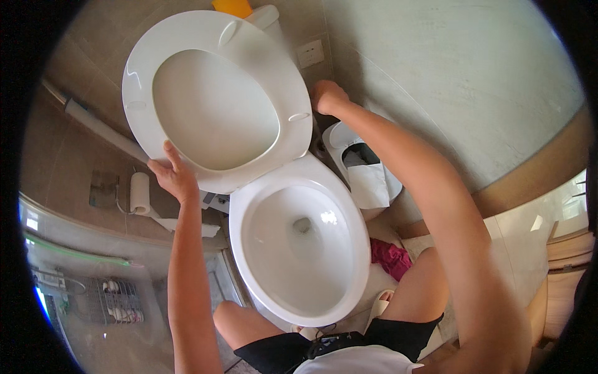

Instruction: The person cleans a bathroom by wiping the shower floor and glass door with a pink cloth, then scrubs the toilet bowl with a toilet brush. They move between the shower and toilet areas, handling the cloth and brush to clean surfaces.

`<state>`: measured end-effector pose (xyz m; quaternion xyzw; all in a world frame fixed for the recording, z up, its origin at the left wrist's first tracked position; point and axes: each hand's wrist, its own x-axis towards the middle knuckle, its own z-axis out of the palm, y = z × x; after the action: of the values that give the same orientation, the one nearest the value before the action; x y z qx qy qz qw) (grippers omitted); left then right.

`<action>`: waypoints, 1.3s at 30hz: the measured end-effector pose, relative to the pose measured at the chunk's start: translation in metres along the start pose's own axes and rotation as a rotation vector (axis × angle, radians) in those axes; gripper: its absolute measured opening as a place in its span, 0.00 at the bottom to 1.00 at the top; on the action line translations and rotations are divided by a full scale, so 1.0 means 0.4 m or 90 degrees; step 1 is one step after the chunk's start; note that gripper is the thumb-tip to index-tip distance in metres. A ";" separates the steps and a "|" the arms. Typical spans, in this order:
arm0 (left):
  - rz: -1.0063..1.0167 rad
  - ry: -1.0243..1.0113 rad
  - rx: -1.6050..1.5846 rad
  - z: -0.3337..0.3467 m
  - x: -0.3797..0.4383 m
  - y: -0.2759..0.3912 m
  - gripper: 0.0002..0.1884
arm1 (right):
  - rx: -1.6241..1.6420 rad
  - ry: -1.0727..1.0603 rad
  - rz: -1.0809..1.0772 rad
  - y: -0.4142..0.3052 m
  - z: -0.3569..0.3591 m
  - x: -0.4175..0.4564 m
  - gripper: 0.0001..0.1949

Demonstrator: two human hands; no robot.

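The raised white toilet seat (pixel 140 79) leans up with its lid (pixel 215 112) behind it. My left hand (pixel 175 176) grips the seat and lid at their lower left edge, thumb on the seat's face. At the right edge of the lid is my right hand (pixel 328 97); its fingers are partly hidden behind the edge, so its hold cannot be told. Below stands the white toilet bowl (pixel 299 262), uncovered, with a little water (pixel 302 226) at its bottom.
Right of the bowl stands a white waste bin (pixel 334 140) with paper (pixel 369 184) hanging over its rim. A dark red cloth (pixel 392 257) lies beside the bowl. A toilet paper roll (pixel 140 191) hangs on the left wall. A glass partition and wire rack (pixel 117 299) are at left.
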<state>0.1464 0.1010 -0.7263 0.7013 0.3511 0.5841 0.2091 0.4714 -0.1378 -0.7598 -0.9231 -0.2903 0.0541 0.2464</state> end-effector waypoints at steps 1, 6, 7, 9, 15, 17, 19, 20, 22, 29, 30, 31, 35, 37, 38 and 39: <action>-0.003 0.012 0.002 -0.003 0.004 -0.008 0.33 | -0.032 -0.037 0.014 -0.014 0.019 0.026 0.15; -0.005 0.053 -0.015 0.062 -0.019 0.027 0.36 | -0.031 -0.073 -0.101 0.144 0.175 0.255 0.17; 0.002 0.058 -0.002 0.050 -0.017 0.020 0.36 | -0.008 -0.072 -0.141 0.124 0.209 0.262 0.18; 0.014 0.065 0.018 0.037 -0.015 0.011 0.37 | 0.024 -0.101 -0.151 0.113 0.257 0.263 0.18; 0.006 0.079 0.043 0.071 -0.015 -0.005 0.37 | 0.147 -0.102 -0.127 0.193 0.251 0.327 0.18; 0.010 0.091 0.048 0.063 -0.010 -0.014 0.37 | 0.155 -0.177 -0.134 0.173 0.229 0.315 0.19; 0.022 0.102 0.078 0.019 0.003 -0.033 0.36 | 0.133 -0.263 -0.178 0.089 0.160 0.261 0.22; 0.022 0.101 0.072 0.025 0.000 -0.027 0.36 | 0.099 -0.260 -0.198 0.096 0.123 0.258 0.22; 0.024 0.097 0.049 0.050 -0.007 -0.006 0.36 | -0.005 -0.126 -0.262 0.130 0.083 0.303 0.19; -0.002 0.083 0.037 0.053 -0.014 0.003 0.31 | -0.176 0.086 -0.228 0.041 -0.072 0.218 0.15; -0.012 0.071 0.044 0.044 -0.011 -0.007 0.31 | -0.183 0.096 -0.208 0.006 -0.103 0.178 0.16; -0.023 0.062 0.046 0.037 -0.010 -0.014 0.31 | -0.195 0.109 -0.188 -0.033 -0.141 0.127 0.16; -0.044 0.011 0.038 0.030 -0.015 0.033 0.34 | -0.136 0.258 -0.120 -0.072 -0.269 -0.049 0.21; -0.056 0.002 0.032 0.027 -0.018 0.051 0.34 | -0.067 0.313 -0.130 -0.057 -0.313 -0.114 0.22; -0.060 0.005 0.032 0.026 -0.014 0.040 0.33 | -0.030 0.335 -0.135 -0.063 -0.333 -0.171 0.22; -0.051 0.001 0.027 0.022 -0.009 0.037 0.33 | -0.024 0.368 -0.137 -0.076 -0.356 -0.235 0.22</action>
<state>0.1584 0.0894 -0.7204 0.6904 0.3914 0.5681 0.2176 0.4128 -0.2296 -0.6247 -0.8685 -0.3054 -0.2429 0.3057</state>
